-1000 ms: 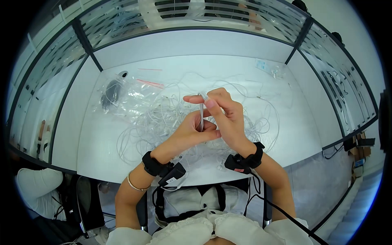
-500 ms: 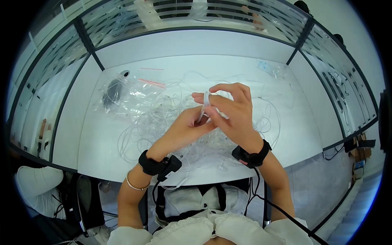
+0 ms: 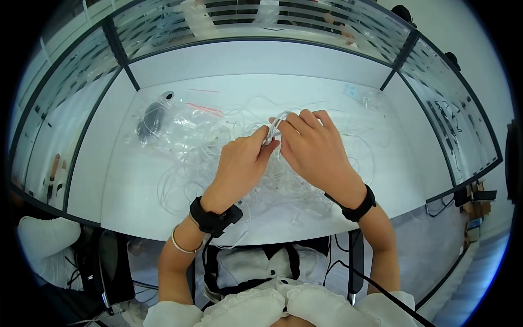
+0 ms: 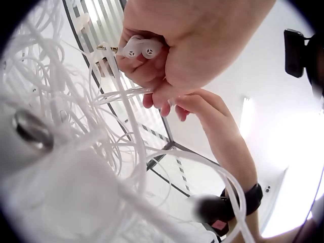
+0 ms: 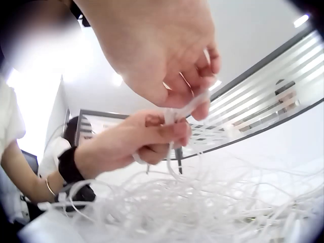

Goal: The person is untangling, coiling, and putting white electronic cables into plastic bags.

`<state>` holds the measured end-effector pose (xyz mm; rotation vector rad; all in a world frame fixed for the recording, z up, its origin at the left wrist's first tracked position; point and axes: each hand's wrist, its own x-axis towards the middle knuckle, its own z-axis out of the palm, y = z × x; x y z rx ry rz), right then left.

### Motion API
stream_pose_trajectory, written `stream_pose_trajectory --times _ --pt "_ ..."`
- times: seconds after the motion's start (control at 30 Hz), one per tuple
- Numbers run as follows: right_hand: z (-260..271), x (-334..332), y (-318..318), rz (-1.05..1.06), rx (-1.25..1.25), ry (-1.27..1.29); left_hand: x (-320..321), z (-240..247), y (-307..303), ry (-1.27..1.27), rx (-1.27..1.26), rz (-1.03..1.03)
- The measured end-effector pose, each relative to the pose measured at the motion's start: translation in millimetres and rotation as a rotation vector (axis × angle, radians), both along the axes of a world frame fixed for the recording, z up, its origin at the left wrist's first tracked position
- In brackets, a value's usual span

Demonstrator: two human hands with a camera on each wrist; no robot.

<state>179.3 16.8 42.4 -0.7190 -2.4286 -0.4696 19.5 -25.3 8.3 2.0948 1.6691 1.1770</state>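
In the head view, a looped bundle of white earphone cable (image 3: 280,121) runs between my two hands, over the middle of the desk. My left hand (image 3: 238,166) grips the bundle's lower end between thumb and curled fingers. Two white earbuds (image 4: 143,48) show inside its curled fingers in the left wrist view. My right hand (image 3: 318,158) is up against the far side, fingers bent, pinching the top of the loop. From the right wrist, the strand (image 5: 195,104) passes across its fingertips. Below both hands spreads a tangled heap of white cables (image 5: 162,202).
A clear plastic bag (image 3: 190,125) and a dark rounded object (image 3: 151,121) lie at the back left. At the back right is a small blue-and-clear packet (image 3: 357,92). Low partitions (image 3: 256,59) enclose the white desk (image 3: 136,188).
The right hand has turned palm down and shifted right, its fingers now bent over the loop. The left hand has rolled over so its back faces up. The cable stays between them.
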Motion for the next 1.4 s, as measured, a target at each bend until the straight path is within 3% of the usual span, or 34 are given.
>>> stream_pose_trajectory --times 0.2,0.23,0.37,0.67,0.77,0.9,1.13,1.27,1.4 --pt "18 3 0 0.08 -0.306 -0.035 -2 -11 5 -0.28 0.036 -0.071" --pt "15 3 2 0.09 -0.313 -0.011 1 -3 0 -0.356 -0.096 -0.046" --pt "18 3 2 0.047 -0.565 -0.023 -4 -1 0 -0.443 -0.207 -0.106" --pt "17 -1 -2 0.001 -0.703 0.122 -9 -10 7 -0.725 -0.269 -0.325" --pt "27 -3 1 0.02 -0.928 0.172 -9 -12 8 -0.688 -0.205 -0.281" --pt "29 -6 23 0.225 -1.335 0.26 -7 -17 11 -0.678 -0.038 -0.161" --pt "24 -12 41 0.21 -1.241 0.041 -7 -15 8 -0.634 -0.111 -0.133" --pt "18 -9 39 0.123 -1.101 0.082 -4 -8 6 -0.611 -0.144 -0.126" --pt "15 -8 47 0.121 -1.137 0.027 -9 -18 12 -0.62 -0.146 -0.182"
